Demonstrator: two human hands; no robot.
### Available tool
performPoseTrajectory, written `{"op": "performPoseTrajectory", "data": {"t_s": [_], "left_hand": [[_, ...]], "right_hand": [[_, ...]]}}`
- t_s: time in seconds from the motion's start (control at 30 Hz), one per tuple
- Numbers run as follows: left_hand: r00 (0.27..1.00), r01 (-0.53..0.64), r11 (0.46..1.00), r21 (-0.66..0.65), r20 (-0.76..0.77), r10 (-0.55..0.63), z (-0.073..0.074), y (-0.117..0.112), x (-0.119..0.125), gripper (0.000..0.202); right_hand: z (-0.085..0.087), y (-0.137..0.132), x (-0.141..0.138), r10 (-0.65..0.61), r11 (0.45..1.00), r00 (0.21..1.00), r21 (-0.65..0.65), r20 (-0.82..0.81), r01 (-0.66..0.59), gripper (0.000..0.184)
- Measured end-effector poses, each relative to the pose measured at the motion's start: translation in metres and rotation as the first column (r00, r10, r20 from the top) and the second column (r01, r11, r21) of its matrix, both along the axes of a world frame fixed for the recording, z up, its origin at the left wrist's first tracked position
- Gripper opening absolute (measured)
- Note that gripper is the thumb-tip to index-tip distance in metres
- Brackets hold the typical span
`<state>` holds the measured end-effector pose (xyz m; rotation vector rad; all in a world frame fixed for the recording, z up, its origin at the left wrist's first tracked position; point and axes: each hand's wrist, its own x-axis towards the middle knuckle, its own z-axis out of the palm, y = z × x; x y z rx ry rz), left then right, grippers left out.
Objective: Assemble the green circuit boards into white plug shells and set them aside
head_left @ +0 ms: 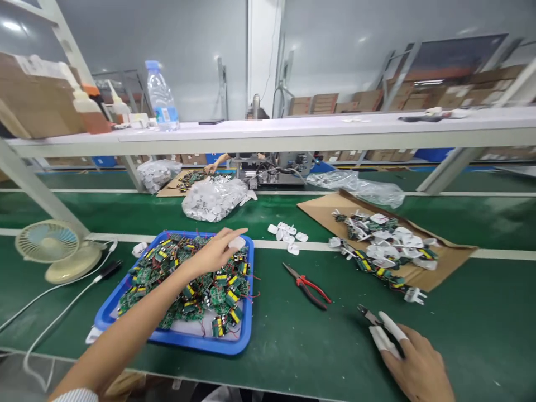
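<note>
My left hand point(218, 251) reaches over a blue tray point(234, 343) heaped with several small green circuit boards point(188, 279). Its fingers are stretched out toward the tray's far right corner and hold nothing. My right hand point(412, 363) rests near the front edge at the lower right. White finger cots cover two of its fingers. A small dark cutter point(371, 315) sticks out from under those fingers, and the hand appears closed on its handle. Red-handled pliers point(307, 286) lie on the green mat between both hands.
Several white plug shells point(287, 233) lie past the pliers. A cardboard sheet point(450, 254) at right carries assembled boards and shells. A plastic bag of white parts point(213, 198), a small fan point(56, 248) with cables, a shelf point(293, 131) and a water bottle point(161, 95) stand around. Another person's hand point(211, 166) works across the line.
</note>
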<state>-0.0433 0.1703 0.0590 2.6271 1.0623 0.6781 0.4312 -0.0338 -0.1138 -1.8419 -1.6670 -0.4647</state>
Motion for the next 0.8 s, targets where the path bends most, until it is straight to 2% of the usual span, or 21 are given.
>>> {"op": "performPoseTrajectory", "data": {"t_s": [0.1, 0.2, 0.3, 0.43, 0.6, 0.7, 0.8], "left_hand": [[0.98, 0.028, 0.995, -0.094, -0.194, -0.046, -0.009, 0.034, 0.062, 0.059], [0.944, 0.059, 0.994, -0.092, -0.318, -0.086, -0.022, 0.062, 0.119, 0.044], [0.887, 0.077, 0.993, -0.091, -0.448, -0.11, -0.031, 0.079, 0.165, 0.032], [0.837, 0.101, 0.993, -0.061, -0.534, -0.118, -0.034, 0.092, 0.216, 0.032], [0.866, 0.158, 0.987, -0.034, -0.476, -0.155, -0.041, 0.096, 0.289, 0.038], [0.891, 0.204, 0.978, -0.035, -0.407, -0.201, -0.051, 0.08, 0.331, 0.049], [0.919, 0.217, 0.976, -0.034, -0.33, -0.215, -0.06, 0.065, 0.359, 0.054]], "right_hand": [[-0.002, 0.001, -0.002, 0.062, 0.997, 0.994, 0.043, 0.089, -0.066, 0.018], [0.001, -0.002, -0.003, 0.076, 0.993, 0.984, 0.079, 0.162, -0.089, 0.021], [0.004, -0.007, -0.005, 0.08, 0.994, 0.98, 0.055, 0.181, -0.092, 0.025], [0.004, -0.011, -0.008, 0.069, 0.997, 0.989, 0.011, 0.133, -0.072, 0.028], [0.012, -0.01, -0.016, 0.078, 0.997, 0.997, 0.023, 0.014, -0.078, 0.033], [0.023, -0.015, -0.027, 0.046, 0.999, 0.995, -0.022, -0.089, -0.048, 0.033], [0.029, -0.017, -0.038, -0.066, 0.994, 0.995, -0.09, -0.071, 0.06, 0.031]]}}
